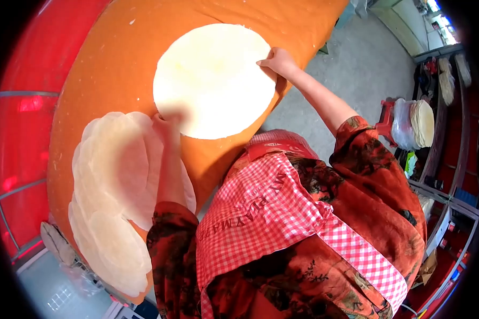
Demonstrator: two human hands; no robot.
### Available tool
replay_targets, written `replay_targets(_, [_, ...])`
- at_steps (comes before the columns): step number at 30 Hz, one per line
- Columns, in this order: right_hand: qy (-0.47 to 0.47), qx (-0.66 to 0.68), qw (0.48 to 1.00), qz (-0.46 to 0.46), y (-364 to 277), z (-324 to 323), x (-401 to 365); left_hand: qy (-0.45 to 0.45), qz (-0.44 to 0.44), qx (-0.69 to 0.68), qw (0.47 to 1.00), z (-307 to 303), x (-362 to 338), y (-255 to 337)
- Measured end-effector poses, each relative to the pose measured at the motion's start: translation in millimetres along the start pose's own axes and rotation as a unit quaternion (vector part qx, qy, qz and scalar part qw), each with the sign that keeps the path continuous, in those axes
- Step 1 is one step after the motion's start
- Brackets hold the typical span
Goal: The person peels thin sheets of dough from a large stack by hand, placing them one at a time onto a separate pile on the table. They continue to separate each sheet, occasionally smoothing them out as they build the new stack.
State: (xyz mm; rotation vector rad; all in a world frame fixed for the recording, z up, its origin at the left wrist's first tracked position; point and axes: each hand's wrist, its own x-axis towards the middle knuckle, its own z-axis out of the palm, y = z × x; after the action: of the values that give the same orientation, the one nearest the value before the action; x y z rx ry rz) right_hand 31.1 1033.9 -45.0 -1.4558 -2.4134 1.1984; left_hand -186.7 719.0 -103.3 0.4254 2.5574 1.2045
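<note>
A large, pale, thin round flatbread lies on the orange cloth in front of me, overexposed to nearly white. Its right edge is pinched between the thumb and fingers of my right hand. At the lower left edge, my left hand is closed on the rim, though a dark smudge blurs its fingers. Beneath my left forearm, several similar flatbreads lie overlapped in a loose pile that spreads toward the near left of the table.
Red panels border the table on the left. Beyond its right edge lies the grey floor. Farther right, a stack of round flatbreads in plastic rests on a red stand, beside shelving.
</note>
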Motion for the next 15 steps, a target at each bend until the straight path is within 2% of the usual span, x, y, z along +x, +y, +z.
replay_targets(2, [0.106,0.04,0.992,-0.058,15,3,9,0.106,0.097,0.197,0.97,3,-18,24])
replay_targets(3, [0.162,0.06,0.981,-0.09,23,6,18,0.092,0.089,0.127,0.984,8,-12,13])
replay_targets(6, [0.202,0.17,0.942,-0.206,42,31,43,0.091,0.118,0.096,0.984,18,-23,6])
replay_targets(8, [0.199,0.111,0.95,-0.215,36,30,48,0.069,0.119,0.081,0.987,12,-36,25])
replay_targets(10, [0.192,0.054,0.957,-0.211,15,28,63,-0.003,0.1,0.091,0.991,-8,-38,47])
replay_targets(12, [0.189,0.011,0.954,-0.233,-14,25,81,0.115,0.177,0.16,0.964,9,-41,9])
replay_targets(14, [0.143,-0.085,0.956,-0.241,-48,16,95,0.123,0.223,0.1,0.962,7,-63,30])
replay_targets(15, [0.123,-0.113,0.948,-0.271,-61,20,98,0.098,0.283,0.142,0.943,10,-79,31])
